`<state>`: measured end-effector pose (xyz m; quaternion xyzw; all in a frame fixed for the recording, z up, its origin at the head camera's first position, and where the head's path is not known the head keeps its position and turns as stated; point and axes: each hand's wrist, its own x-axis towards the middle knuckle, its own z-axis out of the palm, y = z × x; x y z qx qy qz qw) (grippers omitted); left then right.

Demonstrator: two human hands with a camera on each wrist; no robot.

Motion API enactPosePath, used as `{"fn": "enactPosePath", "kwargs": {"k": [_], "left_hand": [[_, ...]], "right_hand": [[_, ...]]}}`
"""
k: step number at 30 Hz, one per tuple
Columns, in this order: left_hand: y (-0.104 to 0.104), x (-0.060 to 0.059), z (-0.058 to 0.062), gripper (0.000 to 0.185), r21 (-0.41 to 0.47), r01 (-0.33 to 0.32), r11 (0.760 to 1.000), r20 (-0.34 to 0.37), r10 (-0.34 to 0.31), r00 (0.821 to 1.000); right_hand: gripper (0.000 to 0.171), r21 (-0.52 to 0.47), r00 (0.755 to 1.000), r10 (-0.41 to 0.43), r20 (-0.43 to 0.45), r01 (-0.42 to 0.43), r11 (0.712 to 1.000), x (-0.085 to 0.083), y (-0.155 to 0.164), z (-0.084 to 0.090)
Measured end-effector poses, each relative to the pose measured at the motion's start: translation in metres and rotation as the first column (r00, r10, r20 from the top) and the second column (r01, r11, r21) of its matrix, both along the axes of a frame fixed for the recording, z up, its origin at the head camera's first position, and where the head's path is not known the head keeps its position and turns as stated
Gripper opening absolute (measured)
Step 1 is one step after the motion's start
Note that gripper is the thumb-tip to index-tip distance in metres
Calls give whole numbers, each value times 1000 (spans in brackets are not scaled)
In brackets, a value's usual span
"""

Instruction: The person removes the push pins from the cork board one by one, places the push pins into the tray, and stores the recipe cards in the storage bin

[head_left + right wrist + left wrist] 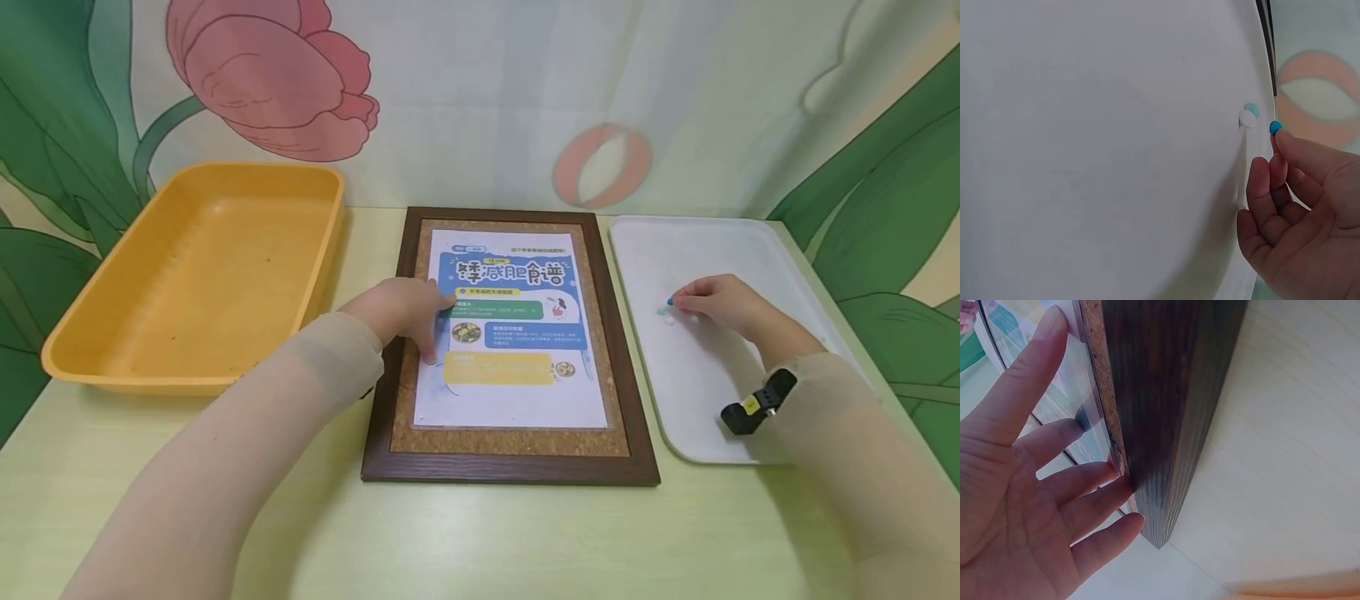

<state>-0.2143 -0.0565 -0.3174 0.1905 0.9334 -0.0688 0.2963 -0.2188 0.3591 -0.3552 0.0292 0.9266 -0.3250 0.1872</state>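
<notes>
Left hand point(401, 310) flat, fingers spread, pressing the sheet point(510, 329) onto the corkboard point(510, 350) mid-worktop, near the front edge. Right hand point(716, 302) over the white tray point(750, 250) along the worktop's right edge, fingertips pinching a blue pin point(1275, 127). Couple more pins, white point(1247, 118) and teal point(1252, 109), touching each other just beside it. Yellow bin point(202, 275) at the left edge.

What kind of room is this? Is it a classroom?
Maybe a craft corner or playroom, hard to say. A pale green wooden table stands before a wall cloth painted with a big pink flower, and on the table lie a dark-framed cork pinboard and a yellow plastic tub.
</notes>
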Motion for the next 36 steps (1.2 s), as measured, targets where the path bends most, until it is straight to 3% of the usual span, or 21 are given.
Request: {"fn": "enactPosePath", "kwargs": {"k": [24, 30, 36], "left_hand": [[-4, 2, 2, 96, 47, -3, 999, 5, 3, 1000], [-5, 2, 3, 96, 70, -10, 998, 6, 9, 1000], [-6, 1, -4, 95, 108, -38, 993, 19, 37, 999]], "right_hand": [[30, 137, 993, 59, -102, -45, 990, 3, -5, -9], [31, 156, 996, 36, -77, -24, 988, 5, -7, -6], [32, 168, 997, 32, -73, -20, 986, 9, -5, -3]]}}
